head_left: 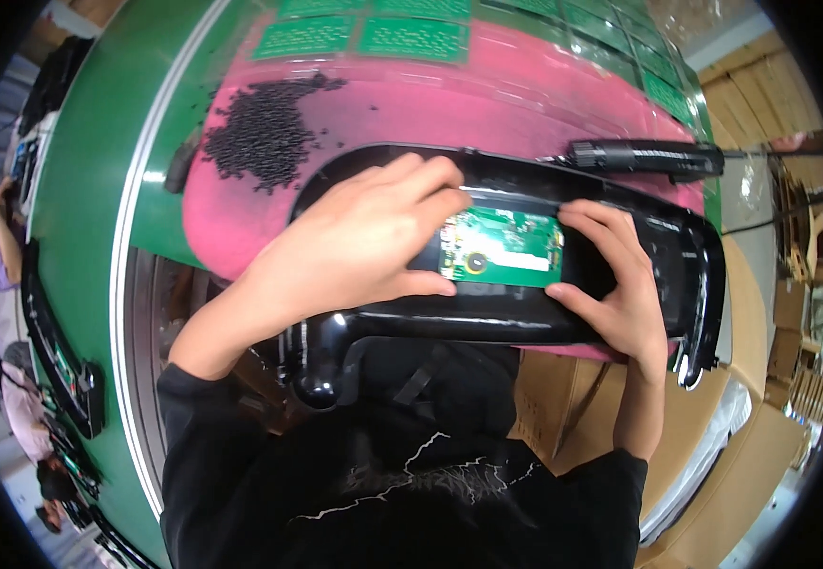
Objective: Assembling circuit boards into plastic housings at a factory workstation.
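Between my two hands lies a green circuit board (511, 248), set against the inside of a long, glossy black plastic housing (468, 327). My left hand (383, 228) grips the board's left edge, fingers at the top corner and thumb at the bottom one. At the other end, my right hand (615, 280) holds the right edge the same way, fingertips above and thumb below. The housing rests on a pink mat (231, 232) and reaches over its near edge. Whether the board is fully seated in the housing I cannot tell.
A heap of small black screws (265, 133) lies at the mat's far left. Behind the housing is a black electric screwdriver (644, 156) with a cable. More green boards (411, 38) sit in clear trays at the back. Left runs a green conveyor (84, 218) carrying another black housing (56, 351); cardboard boxes (573, 398) stand right.
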Motion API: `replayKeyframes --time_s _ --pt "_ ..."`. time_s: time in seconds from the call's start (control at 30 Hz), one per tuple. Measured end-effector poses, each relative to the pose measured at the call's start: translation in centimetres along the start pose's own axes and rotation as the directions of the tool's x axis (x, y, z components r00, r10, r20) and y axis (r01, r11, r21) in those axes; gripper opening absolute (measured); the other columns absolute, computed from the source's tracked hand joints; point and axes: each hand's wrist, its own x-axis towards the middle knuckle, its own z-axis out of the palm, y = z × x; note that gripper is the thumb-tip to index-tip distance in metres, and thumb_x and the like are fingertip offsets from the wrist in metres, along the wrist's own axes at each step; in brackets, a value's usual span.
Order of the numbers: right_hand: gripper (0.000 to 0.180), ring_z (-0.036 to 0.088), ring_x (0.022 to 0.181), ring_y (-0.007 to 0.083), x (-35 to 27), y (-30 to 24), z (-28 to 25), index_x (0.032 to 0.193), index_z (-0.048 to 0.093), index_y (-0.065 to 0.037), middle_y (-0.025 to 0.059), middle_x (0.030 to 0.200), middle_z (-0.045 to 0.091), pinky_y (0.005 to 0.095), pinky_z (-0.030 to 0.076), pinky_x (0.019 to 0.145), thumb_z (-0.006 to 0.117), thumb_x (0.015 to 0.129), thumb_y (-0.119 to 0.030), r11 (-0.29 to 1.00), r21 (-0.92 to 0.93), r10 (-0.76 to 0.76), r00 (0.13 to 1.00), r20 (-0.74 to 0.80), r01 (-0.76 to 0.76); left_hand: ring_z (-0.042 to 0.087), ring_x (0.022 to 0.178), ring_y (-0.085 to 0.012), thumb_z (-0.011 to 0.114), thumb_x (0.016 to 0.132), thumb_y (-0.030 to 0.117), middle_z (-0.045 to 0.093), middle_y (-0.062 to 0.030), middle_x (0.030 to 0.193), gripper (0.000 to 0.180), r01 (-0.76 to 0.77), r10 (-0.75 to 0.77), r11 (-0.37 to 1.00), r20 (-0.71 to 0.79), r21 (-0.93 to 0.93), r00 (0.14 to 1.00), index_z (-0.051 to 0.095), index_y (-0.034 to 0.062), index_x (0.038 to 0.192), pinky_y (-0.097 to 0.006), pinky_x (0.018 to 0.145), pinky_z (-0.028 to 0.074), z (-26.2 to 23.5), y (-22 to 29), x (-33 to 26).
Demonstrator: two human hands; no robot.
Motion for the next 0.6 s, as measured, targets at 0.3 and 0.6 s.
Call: replayKeyframes --time_s 0.3,0.6 --pt "0.072 0.054 0.110 0.0205 -0.8 -2.2 0.0 0.137 0.045 -0.004 0.0100 0.122 0.057 0.0320 0.041 0.094 0.076 0.072 -0.011 0.931 0.338 0.192 0.973 -0.128 -0.139 0.062 0.088 -0.0295 0.080 0.071 0.024 0.058 -0.0128 0.107 0.060 0.003 -0.035 0.983 -0.171 -0.184 0.985 0.056 -0.0005 0.120 -0.037 0.079 0.052 -1.0 -0.7 -2.3" --pt "0.045 0.057 0.092 0.0141 1.5 8.7 -8.7 0.138 0.049 -0.010 0.0067 0.104 0.058 0.0300 0.048 0.079 0.059 0.096 -0.025 0.941 0.019 0.313 0.848 -0.429 -0.338 0.064 0.087 -0.0374 0.068 0.077 0.007 0.066 -0.0188 0.088 0.015 0.132 -0.127 0.991 -0.275 -0.003 0.953 0.068 -0.0013 0.089 -0.044 0.076 0.052 -2.9 -10.6 -0.8"
